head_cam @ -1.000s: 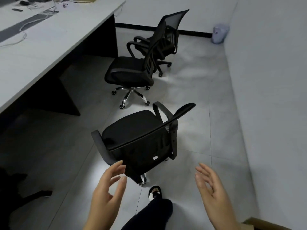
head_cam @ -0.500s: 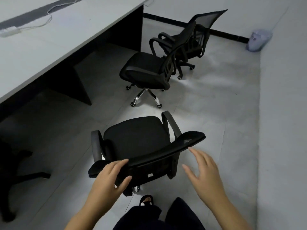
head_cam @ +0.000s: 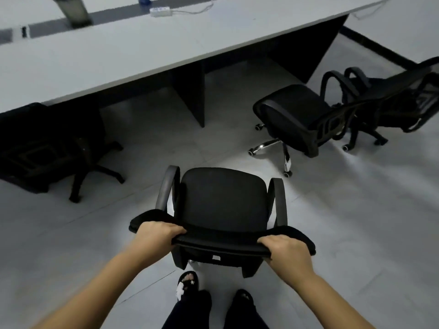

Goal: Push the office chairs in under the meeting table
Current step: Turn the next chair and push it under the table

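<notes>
Both hands, left hand (head_cam: pixel 155 236) and right hand (head_cam: pixel 286 249), grip black armed office chair (head_cam: pixel 223 200) short of long grey table (head_cam: pixel 118 51); two black mesh chairs (head_cam: pixel 299 115) beside it remain out.

black chair (head_cam: pixel 223 200), pale grey table (head_cam: pixel 123 51)

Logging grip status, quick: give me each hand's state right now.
Left hand: closed, gripping the top edge of the chair backrest.
Right hand: closed, gripping the same backrest edge.
</notes>
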Demonstrator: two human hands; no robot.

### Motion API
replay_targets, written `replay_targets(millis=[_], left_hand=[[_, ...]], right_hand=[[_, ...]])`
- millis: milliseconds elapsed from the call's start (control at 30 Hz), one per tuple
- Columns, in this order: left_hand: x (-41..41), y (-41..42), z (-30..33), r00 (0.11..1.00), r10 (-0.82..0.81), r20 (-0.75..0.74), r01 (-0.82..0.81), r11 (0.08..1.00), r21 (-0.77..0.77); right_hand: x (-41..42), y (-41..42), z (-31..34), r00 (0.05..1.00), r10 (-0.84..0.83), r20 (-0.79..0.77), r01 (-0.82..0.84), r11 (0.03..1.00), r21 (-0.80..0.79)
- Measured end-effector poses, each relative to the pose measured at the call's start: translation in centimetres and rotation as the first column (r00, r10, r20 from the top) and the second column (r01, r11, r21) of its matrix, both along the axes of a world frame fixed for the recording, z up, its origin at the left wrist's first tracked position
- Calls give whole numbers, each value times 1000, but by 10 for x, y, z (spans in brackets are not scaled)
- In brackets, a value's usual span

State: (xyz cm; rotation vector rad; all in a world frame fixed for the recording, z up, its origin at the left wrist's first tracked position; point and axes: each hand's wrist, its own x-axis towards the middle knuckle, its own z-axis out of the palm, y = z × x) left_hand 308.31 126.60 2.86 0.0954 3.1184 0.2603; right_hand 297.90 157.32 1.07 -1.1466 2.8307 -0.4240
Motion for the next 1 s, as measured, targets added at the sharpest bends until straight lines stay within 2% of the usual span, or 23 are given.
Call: replay_targets(millis=[167, 300, 433, 533, 633, 800, 1000], left_hand=[[1, 17, -3, 992, 60, -111, -56, 998, 41], [-16, 10, -6, 968, 110, -224, -114, 994, -3], [-39, -24, -5, 941, 159, -298, -175, 984, -26], [-61, -59, -6, 935, 166, -313, -187, 982, -38], [-83, -94, -8, 932, 160, -326, -190, 980, -63], [-121, -139, -12, 925, 144, -351, -191, 976, -104], [-174, -179, -9, 921, 119, -372, -187, 970, -154]], right_hand=[[-63, -5, 7, 990, 140, -24, -139, 990, 37], [-112, -34, 12, 970, 238, -55, -234, 970, 63], [-151, -82, 11, 947, 311, -77, -306, 949, 71], [-180, -119, 11, 926, 362, -104, -364, 931, -5], [-202, -150, 4, 884, 424, -197, -440, 897, -40], [-230, -188, -9, 866, 342, -365, -369, 929, -5], [-284, -230, -4, 850, 359, -386, -367, 929, 56]])
